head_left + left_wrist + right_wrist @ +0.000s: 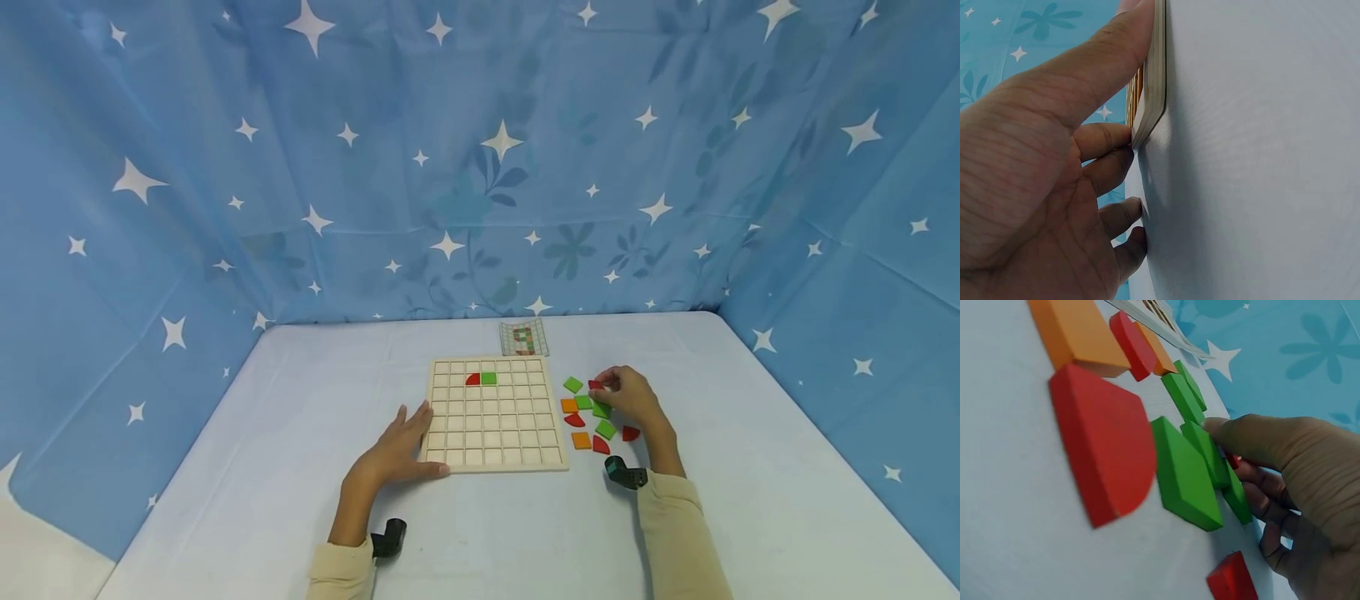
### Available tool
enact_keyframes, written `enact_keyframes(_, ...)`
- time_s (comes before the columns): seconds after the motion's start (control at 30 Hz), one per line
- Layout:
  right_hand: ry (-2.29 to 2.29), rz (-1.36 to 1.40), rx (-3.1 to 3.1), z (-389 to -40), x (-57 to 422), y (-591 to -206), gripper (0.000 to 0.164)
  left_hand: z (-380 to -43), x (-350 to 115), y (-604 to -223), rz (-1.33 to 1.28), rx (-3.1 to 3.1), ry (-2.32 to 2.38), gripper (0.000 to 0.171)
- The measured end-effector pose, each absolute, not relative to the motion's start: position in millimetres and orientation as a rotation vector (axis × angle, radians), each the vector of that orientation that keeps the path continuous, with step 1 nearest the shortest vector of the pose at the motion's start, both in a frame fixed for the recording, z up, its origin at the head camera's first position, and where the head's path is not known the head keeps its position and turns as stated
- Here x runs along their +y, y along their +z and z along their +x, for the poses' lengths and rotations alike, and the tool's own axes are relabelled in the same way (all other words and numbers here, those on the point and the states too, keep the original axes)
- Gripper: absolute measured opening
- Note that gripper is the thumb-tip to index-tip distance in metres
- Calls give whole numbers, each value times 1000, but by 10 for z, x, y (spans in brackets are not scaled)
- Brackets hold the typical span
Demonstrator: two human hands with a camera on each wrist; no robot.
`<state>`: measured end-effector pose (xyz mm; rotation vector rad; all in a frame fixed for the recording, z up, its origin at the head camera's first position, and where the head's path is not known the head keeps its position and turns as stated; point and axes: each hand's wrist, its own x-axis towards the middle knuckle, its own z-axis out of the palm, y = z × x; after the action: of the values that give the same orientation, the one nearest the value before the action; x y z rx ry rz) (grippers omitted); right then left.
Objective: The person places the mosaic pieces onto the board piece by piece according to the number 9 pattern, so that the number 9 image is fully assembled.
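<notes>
A wooden grid board (491,417) lies on the table, with a red quarter-circle block (473,380) and a green square block (489,378) side by side in its upper rows. My left hand (397,446) rests spread at the board's lower left corner, thumb along the front edge and fingertips at the left side. To the right of the board, my right hand (632,393) pinches a red block (596,385) between thumb and fingers. In the right wrist view that red block (1232,460) is mostly hidden behind green blocks (1207,453).
Loose green, orange (581,441) and red blocks (601,445) lie between the board and my right hand. A small pattern card (524,338) lies behind the board. A blue star-printed curtain (480,183) stands at the back of the white table (480,533).
</notes>
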<state>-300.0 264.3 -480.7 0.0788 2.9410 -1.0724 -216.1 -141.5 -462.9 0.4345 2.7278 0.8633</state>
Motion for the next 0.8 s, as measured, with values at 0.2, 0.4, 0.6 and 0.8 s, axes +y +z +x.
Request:
enact_keyframes(0.2, -1100, 43, 2990, -2962, 2617, -4819, 36, -2163, -1409, -4631, 434, 2732, 859, 103)
enact_keyframes(0.4, -1125, 20, 3014, -2970, 2586, -4819, 37, -2161, -1409, -4638, 428, 2731, 863, 104)
enact_keyframes(0.6, -1172, -29, 3015, -2982, 2514, -4793, 34, -2163, -1408, -4649, 433, 2734, 866, 104)
enact_keyframes(0.8, -1216, -118, 3020, -3017, 2387, -4753, 33, -2170, -1405, -4646, 442, 2734, 866, 104)
